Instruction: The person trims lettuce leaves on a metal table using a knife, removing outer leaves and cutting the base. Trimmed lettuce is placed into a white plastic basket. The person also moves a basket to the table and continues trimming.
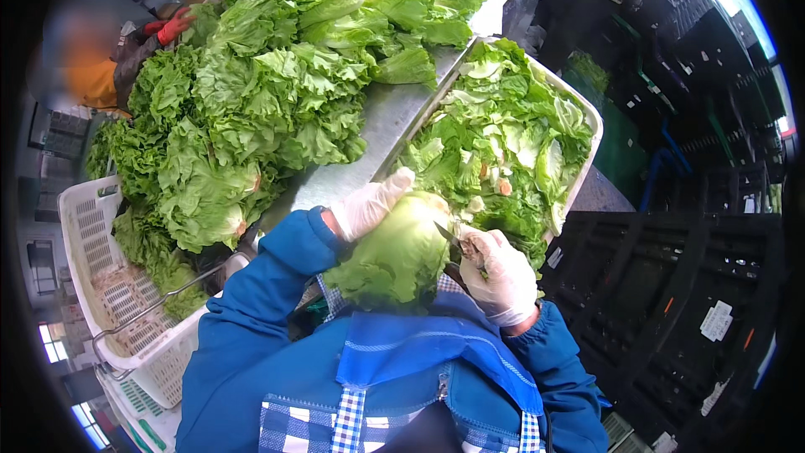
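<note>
A head of green lettuce (396, 258) is held close to my blue apron, its pale base turned up and away from me. My left hand (372, 206), in a white glove, grips its upper left side. In my gloved right hand (500, 277) is a small knife (448, 234), whose dark blade points left against the right side of the head. Part of the handle is hidden by my fingers. Just beyond both hands, a white crate (591, 116) is filled with loose lettuce leaves and cut stem ends (504, 186).
A big heap of lettuce heads (277, 94) covers the metal table (339, 185) at left. A white slotted basket (94, 226) with a wire handle stands left of me. Black crates (654, 277) line the right. Another person's red-gloved hand (176, 26) touches the heap's far left.
</note>
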The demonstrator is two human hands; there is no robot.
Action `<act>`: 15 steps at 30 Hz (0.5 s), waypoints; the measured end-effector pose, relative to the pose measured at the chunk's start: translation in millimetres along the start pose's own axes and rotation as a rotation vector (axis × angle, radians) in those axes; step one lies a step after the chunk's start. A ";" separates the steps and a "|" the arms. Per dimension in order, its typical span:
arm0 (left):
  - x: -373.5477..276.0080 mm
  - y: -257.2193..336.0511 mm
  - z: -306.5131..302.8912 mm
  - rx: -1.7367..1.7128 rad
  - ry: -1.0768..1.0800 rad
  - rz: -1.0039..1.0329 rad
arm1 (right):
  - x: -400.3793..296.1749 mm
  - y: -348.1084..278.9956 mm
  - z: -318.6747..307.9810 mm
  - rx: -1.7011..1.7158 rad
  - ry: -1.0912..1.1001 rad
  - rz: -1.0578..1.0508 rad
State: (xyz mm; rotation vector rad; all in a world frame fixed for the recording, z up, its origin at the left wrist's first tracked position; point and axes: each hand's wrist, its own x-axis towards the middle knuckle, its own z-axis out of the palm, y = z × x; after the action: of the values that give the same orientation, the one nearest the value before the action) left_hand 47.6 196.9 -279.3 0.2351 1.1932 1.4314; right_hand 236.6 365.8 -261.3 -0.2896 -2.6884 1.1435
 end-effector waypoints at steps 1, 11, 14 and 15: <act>0.6 -4.8 -3.1 0.159 0.025 0.014 | 3.2 -0.4 4.3 -0.023 -0.021 0.011; -16.2 -36.0 17.7 0.435 0.027 0.203 | 7.8 16.4 -2.6 -0.056 -0.333 0.049; -22.6 -23.1 40.0 0.612 0.050 0.200 | -7.8 62.1 12.8 -0.191 -0.420 0.228; -28.3 -4.0 57.1 0.650 0.030 0.194 | -16.0 95.7 27.9 -0.311 -0.421 0.302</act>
State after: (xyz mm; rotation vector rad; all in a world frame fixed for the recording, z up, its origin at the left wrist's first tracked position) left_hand 99.7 201.7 -242.7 0.7958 1.6713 1.1678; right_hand 254.1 407.7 -351.5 -0.5782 -3.2906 0.9357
